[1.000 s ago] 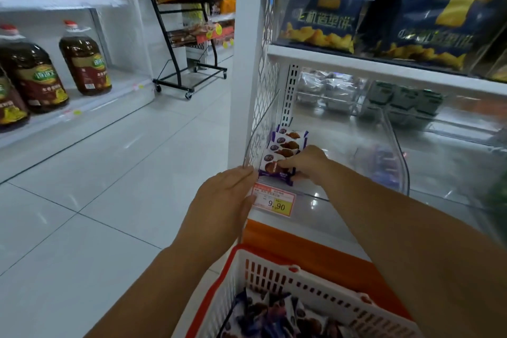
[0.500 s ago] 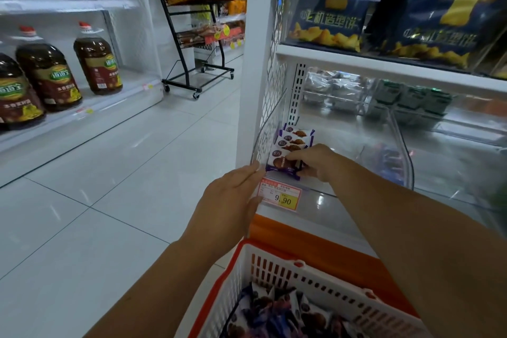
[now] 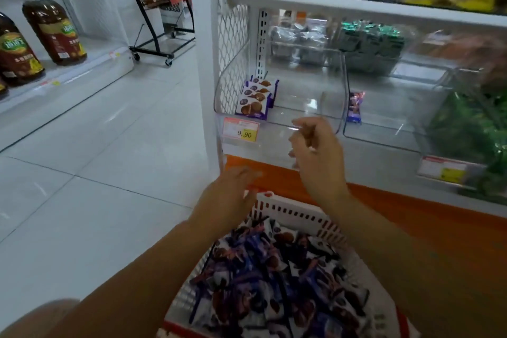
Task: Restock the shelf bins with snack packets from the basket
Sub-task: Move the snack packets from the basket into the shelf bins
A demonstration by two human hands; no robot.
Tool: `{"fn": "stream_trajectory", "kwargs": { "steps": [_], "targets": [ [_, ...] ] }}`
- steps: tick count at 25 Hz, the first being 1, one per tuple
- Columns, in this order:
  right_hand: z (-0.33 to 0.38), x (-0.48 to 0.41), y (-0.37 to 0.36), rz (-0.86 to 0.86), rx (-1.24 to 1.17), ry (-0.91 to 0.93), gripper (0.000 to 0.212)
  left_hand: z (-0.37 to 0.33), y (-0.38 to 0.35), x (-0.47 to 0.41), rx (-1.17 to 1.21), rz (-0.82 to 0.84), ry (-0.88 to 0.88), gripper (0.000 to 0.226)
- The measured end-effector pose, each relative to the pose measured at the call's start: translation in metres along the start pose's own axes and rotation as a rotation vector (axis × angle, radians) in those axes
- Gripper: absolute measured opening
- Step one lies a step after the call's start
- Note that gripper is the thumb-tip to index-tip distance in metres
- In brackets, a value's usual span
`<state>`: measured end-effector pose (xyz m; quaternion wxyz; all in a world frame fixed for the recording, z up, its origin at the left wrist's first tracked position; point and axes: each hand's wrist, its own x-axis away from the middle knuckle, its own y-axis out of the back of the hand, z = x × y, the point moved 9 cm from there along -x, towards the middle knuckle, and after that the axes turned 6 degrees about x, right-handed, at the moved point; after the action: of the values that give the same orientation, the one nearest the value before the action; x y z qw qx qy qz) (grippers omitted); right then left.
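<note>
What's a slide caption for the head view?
Empty left hand and right hand near the packet-filled basket, before a clear bin holding a few cookie packets.

packets [image 3: 253, 100] at bin's [image 3: 277, 134] left end, basket [image 3: 290, 212] seemingly just below

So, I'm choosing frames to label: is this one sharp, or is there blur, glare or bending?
Head view: left hand and right hand smeared by motion, fingers indistinct; clear bin carries pale reflections; stacked packets and price tag are readable; wide lens bows the shelf edge.
</note>
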<state>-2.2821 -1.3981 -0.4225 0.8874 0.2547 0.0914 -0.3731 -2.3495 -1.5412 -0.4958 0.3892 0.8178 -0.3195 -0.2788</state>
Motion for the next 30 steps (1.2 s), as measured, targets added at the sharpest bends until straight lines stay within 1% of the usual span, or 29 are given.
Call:
{"fn": "stream_trajectory", "kwargs": {
  "steps": [2,3,5,6,7,8,9,11,13,15,17,19,21,23,24,25,26,28,29,30],
  "targets": [
    [-0.063,0.040,-0.019,0.175,0.199,-0.150,0.018,0.012,-0.058,0.016,-0.025,0.238,0.038,0.038],
    [-0.104,0.059,-0.030,0.316,0.330,-0.254,0.019,0.022,-0.085,0.025,-0.045,0.333,0.065,0.039],
    [-0.174,0.100,-0.048,0.625,0.497,-0.383,0.024,0.047,-0.131,0.040,-0.045,0.446,0.139,0.050],
    [-0.198,0.117,-0.052,0.715,0.538,-0.421,0.023,0.059,-0.149,0.047,-0.040,0.483,0.178,0.060],
    [-0.214,0.129,-0.051,0.747,0.553,-0.471,0.018,0.068,-0.163,0.053,-0.050,0.513,0.205,0.068],
    [-0.225,0.136,-0.048,0.742,0.538,-0.516,0.019,0.075,-0.177,0.057,-0.060,0.527,0.221,0.074],
    [-0.233,0.139,-0.045,0.718,0.521,-0.552,0.025,0.081,-0.186,0.060,-0.058,0.523,0.248,0.075],
    [-0.240,0.138,-0.044,0.700,0.505,-0.581,0.032,0.092,-0.195,0.057,-0.044,0.458,0.317,0.072],
    [-0.241,0.135,-0.043,0.718,0.499,-0.596,0.027,0.100,-0.191,0.049,-0.042,0.358,0.385,0.068],
    [-0.245,0.140,-0.042,0.731,0.461,-0.624,0.023,0.107,-0.190,0.044,-0.054,0.321,0.431,0.062],
    [-0.253,0.151,-0.038,0.736,0.416,-0.702,0.017,0.110,-0.194,0.041,-0.086,0.357,0.442,0.050],
    [-0.258,0.162,-0.036,0.744,0.406,-0.778,0.023,0.112,-0.204,0.042,-0.084,0.412,0.437,0.048],
    [-0.258,0.165,-0.039,0.765,0.444,-0.752,0.031,0.103,-0.204,0.039,-0.088,0.421,0.386,0.037],
    [-0.254,0.163,-0.044,0.745,0.424,-0.750,0.034,0.087,-0.198,0.037,-0.044,0.403,0.332,0.025],
    [-0.251,0.162,-0.045,0.711,0.369,-0.771,0.033,0.081,-0.196,0.037,0.019,0.379,0.327,0.022],
    [-0.249,0.163,-0.045,0.666,0.260,-0.838,0.030,0.074,-0.192,0.037,0.105,0.350,0.344,0.021],
    [-0.248,0.166,-0.045,0.609,0.104,-0.934,0.026,0.068,-0.186,0.037,0.221,0.311,0.375,0.019],
    [-0.242,0.171,-0.049,0.499,-0.242,-1.097,0.028,0.057,-0.175,0.040,0.543,0.238,0.490,0.015],
    [-0.238,0.169,-0.050,0.448,-0.379,-1.114,0.029,0.054,-0.169,0.041,0.680,0.209,0.555,0.016],
    [-0.232,0.162,-0.049,0.405,-0.470,-1.087,0.031,0.049,-0.162,0.041,0.790,0.186,0.611,0.020]
  ]
}}
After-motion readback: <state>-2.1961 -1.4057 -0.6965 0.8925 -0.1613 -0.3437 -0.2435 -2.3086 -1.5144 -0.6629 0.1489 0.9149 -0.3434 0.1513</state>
